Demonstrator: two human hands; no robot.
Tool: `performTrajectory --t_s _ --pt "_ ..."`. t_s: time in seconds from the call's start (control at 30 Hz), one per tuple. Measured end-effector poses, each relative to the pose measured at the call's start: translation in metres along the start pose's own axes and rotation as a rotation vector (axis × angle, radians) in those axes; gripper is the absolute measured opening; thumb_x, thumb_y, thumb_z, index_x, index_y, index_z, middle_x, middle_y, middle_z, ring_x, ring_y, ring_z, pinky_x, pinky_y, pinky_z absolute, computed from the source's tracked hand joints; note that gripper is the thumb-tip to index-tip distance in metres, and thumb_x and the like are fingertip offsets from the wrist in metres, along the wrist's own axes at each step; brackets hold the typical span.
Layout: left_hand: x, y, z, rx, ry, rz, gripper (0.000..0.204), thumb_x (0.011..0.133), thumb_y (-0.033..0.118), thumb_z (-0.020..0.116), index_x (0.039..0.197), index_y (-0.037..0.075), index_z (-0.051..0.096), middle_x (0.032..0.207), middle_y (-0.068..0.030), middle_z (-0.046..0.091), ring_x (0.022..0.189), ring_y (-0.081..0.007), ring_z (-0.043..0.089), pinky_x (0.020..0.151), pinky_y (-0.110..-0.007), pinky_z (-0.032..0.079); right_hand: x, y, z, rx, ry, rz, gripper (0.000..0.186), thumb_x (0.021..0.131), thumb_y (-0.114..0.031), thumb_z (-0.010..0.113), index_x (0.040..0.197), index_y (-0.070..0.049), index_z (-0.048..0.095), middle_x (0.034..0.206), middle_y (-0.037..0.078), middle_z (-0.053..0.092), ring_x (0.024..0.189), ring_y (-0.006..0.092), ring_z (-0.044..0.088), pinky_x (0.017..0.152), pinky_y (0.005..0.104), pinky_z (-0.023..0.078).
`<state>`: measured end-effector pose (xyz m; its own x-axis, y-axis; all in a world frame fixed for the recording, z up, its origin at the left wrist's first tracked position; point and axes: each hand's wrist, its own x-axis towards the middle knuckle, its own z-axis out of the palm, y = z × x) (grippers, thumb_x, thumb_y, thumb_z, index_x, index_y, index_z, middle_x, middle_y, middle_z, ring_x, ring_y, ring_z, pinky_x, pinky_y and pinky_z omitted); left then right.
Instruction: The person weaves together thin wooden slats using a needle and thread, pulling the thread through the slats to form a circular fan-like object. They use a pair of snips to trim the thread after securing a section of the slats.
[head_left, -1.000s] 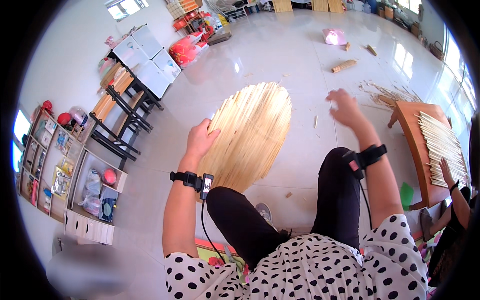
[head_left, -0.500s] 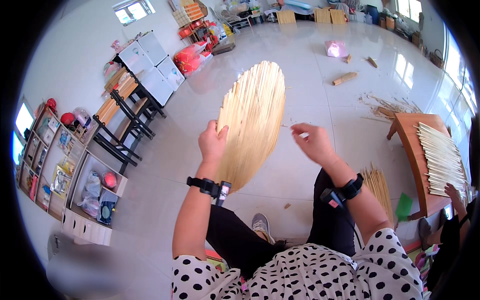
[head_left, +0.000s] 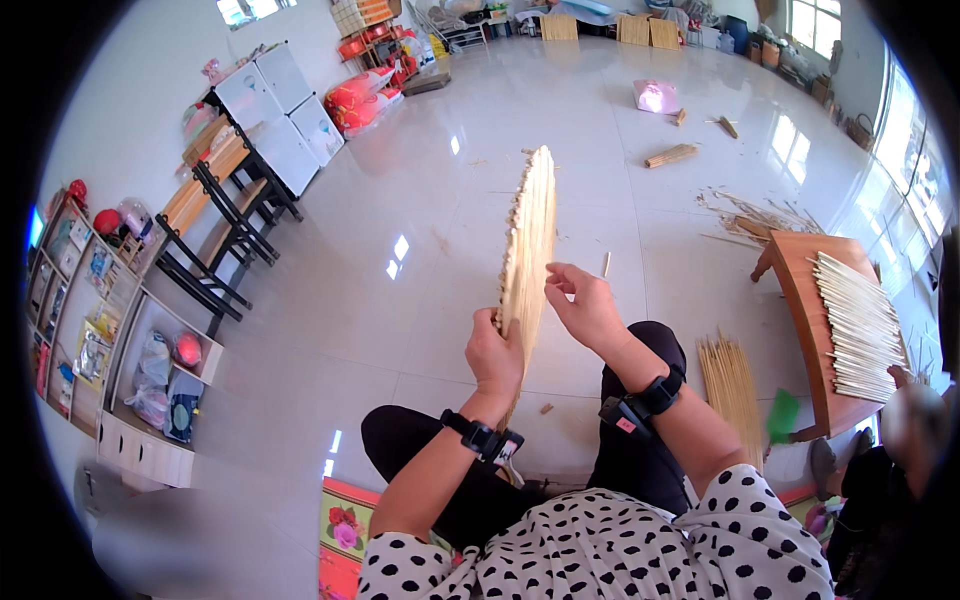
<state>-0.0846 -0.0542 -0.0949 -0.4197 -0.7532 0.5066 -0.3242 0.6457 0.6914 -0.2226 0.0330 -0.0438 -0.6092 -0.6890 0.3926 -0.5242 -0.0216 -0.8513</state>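
Observation:
An oval panel of pale straw-coloured stalks, packed side by side, stands edge-on before me. My left hand is closed round its left edge, low down, with the thumb on the face turned toward me. The stalks' cut ends make a bumpy rim along that edge. By the panel's right side, my right hand has bent fingers, the index finger and thumb a little apart at the stalks. Nothing shows between them. A short pale stalk piece appears just beyond that hand.
At right, a wooden table bears a row of stalks, beside another person's hand. A stalk bundle lies near my right knee. Scraps and a pink bag are on the floor; black-framed chairs stand left.
The panel has turned from broadside to nearly edge-on and shifted right with my left hand. My right hand has moved left, from well apart to the panel's side. The view has shifted slightly.

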Motion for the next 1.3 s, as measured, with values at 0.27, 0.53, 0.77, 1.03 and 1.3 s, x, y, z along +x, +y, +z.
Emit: performTrajectory --t_s 0.27,0.53,0.77,1.03,1.3 --pt "-0.068 0.049 -0.049 -0.045 -0.961 0.076 0.102 0.078 0.017 0.071 0.152 0.006 0.001 0.123 -0.0325 0.048 0.102 -0.0484 0.057 0.088 -0.05 0.048 -0.041 -0.011 -0.023 -0.06 0.1 0.174 0.045 0.084 -0.019 0.068 0.118 0.008 0.056 0.101 0.023 0.064 0.085 0.0302 0.069 0.07 0.0356 0.054" --pt "-0.113 0.056 -0.089 -0.111 -1.264 0.147 0.096 0.078 0.015 0.073 0.15 0.002 0.012 0.127 -0.0268 0.044 0.107 -0.0421 0.056 0.087 -0.043 0.05 -0.124 -0.028 -0.042 -0.106 0.115 0.244 0.023 0.083 -0.014 0.071 0.09 0.004 0.06 0.066 0.012 0.063 0.054 0.013 0.061 0.051 0.0273 0.047" --pt "-0.124 0.052 -0.086 -0.084 -1.285 0.12 0.087 0.081 0.019 0.07 0.149 0.007 0.019 0.133 -0.0254 0.04 0.111 -0.0411 0.054 0.088 -0.044 0.052 -0.143 -0.032 -0.049 -0.319 0.101 0.201 0.019 0.083 -0.011 0.07 0.079 0.004 0.059 0.057 0.012 0.057 0.048 0.0117 0.053 0.046 0.0287 0.043" --pt "-0.094 0.039 -0.085 -0.295 -0.821 0.103 0.044 0.082 0.01 0.068 0.123 0.003 0.054 0.12 -0.0182 0.057 0.106 -0.0358 0.06 0.084 -0.039 0.052 -0.143 -0.041 -0.038 -0.241 0.161 0.247 0.016 0.08 -0.01 0.073 0.081 0.003 0.064 0.059 0.008 0.061 0.05 0.007 0.055 0.046 0.0252 0.043" --pt "-0.025 0.066 -0.082 -0.308 -0.453 0.357 0.016 0.082 0.001 0.068 0.096 0.001 0.06 0.099 -0.014 0.063 0.087 -0.0321 0.064 0.073 -0.035 0.052 -0.143 -0.039 -0.032 -0.288 0.139 0.193 0.017 0.081 -0.011 0.075 0.077 0.0 0.063 0.055 -0.001 0.055 0.049 0.0017 0.045 0.044 0.0224 0.037"
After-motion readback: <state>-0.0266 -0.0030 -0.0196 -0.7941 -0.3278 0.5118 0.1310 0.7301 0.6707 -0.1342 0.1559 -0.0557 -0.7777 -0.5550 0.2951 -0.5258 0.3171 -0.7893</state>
